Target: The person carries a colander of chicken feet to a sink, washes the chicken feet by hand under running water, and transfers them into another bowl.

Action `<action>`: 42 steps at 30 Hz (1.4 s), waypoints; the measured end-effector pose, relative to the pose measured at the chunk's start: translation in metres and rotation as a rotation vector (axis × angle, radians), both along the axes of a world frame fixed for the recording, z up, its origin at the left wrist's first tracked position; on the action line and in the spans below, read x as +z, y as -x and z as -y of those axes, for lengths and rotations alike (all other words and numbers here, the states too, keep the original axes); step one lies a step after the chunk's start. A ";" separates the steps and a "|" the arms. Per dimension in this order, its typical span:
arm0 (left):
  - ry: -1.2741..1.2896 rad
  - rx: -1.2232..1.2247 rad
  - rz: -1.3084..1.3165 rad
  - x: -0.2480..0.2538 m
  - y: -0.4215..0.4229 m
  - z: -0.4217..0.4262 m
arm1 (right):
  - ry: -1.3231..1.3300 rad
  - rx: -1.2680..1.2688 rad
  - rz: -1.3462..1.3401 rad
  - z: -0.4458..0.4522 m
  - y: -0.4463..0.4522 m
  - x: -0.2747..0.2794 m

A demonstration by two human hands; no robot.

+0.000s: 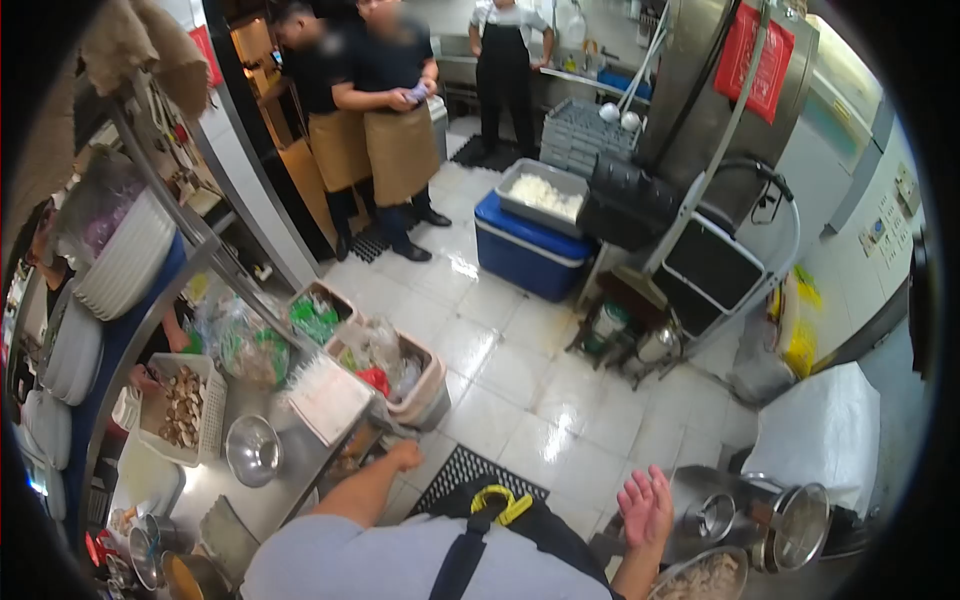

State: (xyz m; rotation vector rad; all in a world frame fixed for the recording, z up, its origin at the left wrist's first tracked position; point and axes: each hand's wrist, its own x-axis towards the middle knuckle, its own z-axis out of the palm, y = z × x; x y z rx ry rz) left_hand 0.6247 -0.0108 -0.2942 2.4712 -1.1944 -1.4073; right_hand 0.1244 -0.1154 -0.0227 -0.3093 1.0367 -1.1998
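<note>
Metal bowl (743,567) of pale food pieces (705,578) near the empty, loosely spread right hand (646,508). With left hand (405,455) curled, near pink bin (440,370) (cannot tell around what, if anything).

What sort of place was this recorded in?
Most likely a restaurant or other commercial kitchen: people in aprons stand about, white plates are stacked up, and a basket holds what look like mushrooms.

steel counter (290,478) bears basket (211,415), bowl (253,452)
</note>
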 end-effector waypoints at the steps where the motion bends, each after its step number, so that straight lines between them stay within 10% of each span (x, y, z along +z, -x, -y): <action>1: 0.003 -0.003 0.001 -0.006 0.001 -0.005 | 0.016 0.018 0.006 0.001 0.002 -0.005; 22: -0.026 -0.028 0.026 -0.010 0.016 -0.037 | 0.089 0.087 0.079 -0.006 0.021 -0.015; 24: 0.136 -0.436 0.193 -0.043 -0.003 -0.024 | 0.165 0.089 0.158 -0.005 0.017 -0.005; 27: -0.056 -0.075 0.010 -0.023 0.015 -0.052 | 0.320 0.096 0.172 -0.012 0.007 0.027; 42: -0.073 -0.055 -0.040 -0.006 0.002 -0.004 | 0.129 0.046 0.088 -0.004 0.009 -0.016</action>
